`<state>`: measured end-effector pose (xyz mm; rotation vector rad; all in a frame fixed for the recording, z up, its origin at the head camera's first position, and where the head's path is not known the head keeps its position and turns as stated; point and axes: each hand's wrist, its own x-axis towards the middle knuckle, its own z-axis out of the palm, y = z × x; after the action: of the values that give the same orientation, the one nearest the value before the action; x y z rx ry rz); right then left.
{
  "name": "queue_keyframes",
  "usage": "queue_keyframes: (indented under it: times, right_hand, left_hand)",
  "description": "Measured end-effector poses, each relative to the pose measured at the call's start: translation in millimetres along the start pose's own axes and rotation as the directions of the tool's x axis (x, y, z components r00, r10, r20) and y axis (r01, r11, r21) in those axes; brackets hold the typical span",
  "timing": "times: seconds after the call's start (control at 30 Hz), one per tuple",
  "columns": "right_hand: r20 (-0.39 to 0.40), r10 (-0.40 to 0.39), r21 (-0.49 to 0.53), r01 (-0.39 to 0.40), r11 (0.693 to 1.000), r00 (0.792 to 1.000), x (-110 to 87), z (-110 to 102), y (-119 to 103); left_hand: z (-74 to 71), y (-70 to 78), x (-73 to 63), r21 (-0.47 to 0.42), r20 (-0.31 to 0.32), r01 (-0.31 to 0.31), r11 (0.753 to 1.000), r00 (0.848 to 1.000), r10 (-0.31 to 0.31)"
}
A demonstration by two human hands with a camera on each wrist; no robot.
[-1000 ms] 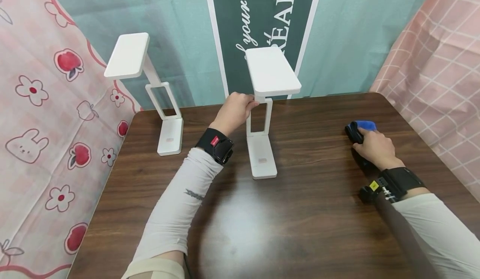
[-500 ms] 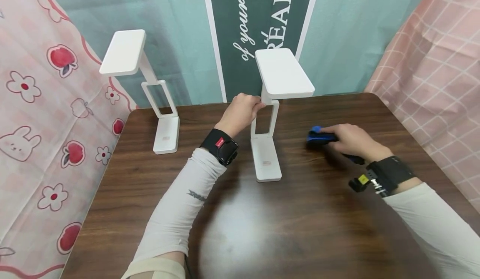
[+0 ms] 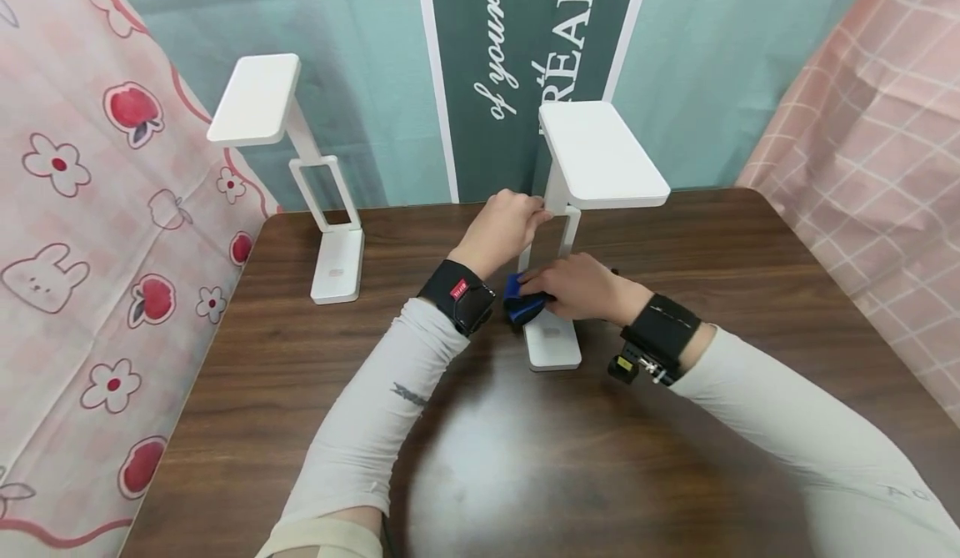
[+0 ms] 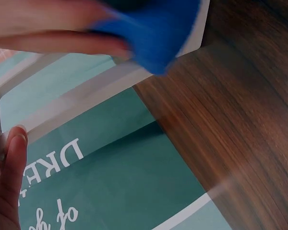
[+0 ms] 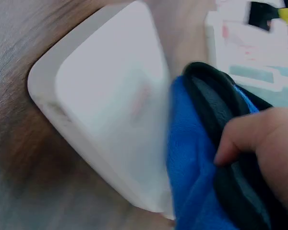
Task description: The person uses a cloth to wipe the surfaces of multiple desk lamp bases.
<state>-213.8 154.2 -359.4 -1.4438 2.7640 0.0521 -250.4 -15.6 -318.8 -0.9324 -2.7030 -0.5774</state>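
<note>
A white folding desk lamp [image 3: 600,153] with a flat head stands upright near the back of the table. My left hand [image 3: 501,231] pinches its upright near the hinge under the head, and the thumb and fingertips show at the left wrist view's edge. My right hand [image 3: 576,289] holds a bunched blue cloth [image 3: 522,301] with black trim against the lamp's lower part. In the right wrist view, the cloth [image 5: 194,158] lies along the side of the lamp's white base [image 5: 110,105]. The base's upper part is hidden by my right hand.
A second white folding lamp [image 3: 337,266] stands at the back left of the brown wooden table [image 3: 465,475]. Teal curtain [image 3: 360,82] hangs behind, with pink patterned fabric [image 3: 67,249] on the left and pink checked fabric [image 3: 862,166] on the right.
My right hand has carried the blue cloth from the table's right side leftward to the lamp's base. The left hand keeps its grip on the lamp, whose head now appears farther right.
</note>
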Motion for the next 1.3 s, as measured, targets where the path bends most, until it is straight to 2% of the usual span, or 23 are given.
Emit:
queue_keyframes:
  times: [0.23,0.43,0.63,0.73,0.9,1.13,1.2,1.3]
  right_hand:
    - [0.014,0.005,0.004,-0.005,1.000,1.000,6.3,8,10]
    - [0.053,0.010,0.038,-0.012,0.999,0.999,-0.7,10,15]
    - [-0.037,0.043,0.102,-0.039,0.994,0.998,-23.2,13,29]
    - [-0.048,0.080,0.165,-0.071,0.984,0.996,-34.5,14,37]
    - [-0.020,0.139,0.250,-0.129,0.960,0.990,-43.9,20,44]
    - [0.034,0.204,0.387,-0.201,0.900,0.978,-48.9,27,47]
    - [0.045,0.203,0.395,-0.204,0.896,0.978,-49.8,27,45]
    - [0.044,0.190,0.378,-0.193,0.905,0.981,-50.1,26,41]
  left_hand:
    - [-0.5,0.3,1.2,0.005,0.009,-0.021,1.000,1.000,0.021]
    - [-0.3,-0.7,1.3,0.005,0.033,-0.009,1.000,0.999,0.009]
    - [-0.5,-0.8,2.4,0.004,0.003,-0.017,1.000,1.000,0.017]
    - [0.1,-1.3,1.4,0.001,-0.005,-0.008,1.000,1.000,0.008]
    - [1.8,-1.3,-0.2,-0.011,0.005,-0.009,1.000,1.000,0.009]
    - [1.0,-2.1,1.4,-0.009,-0.010,-0.022,1.000,1.000,0.022]
    - [0.9,-2.9,1.6,-0.012,-0.006,-0.020,1.000,1.000,0.020]
    - [0.9,-3.5,1.9,-0.020,0.008,-0.013,1.000,1.000,0.013]
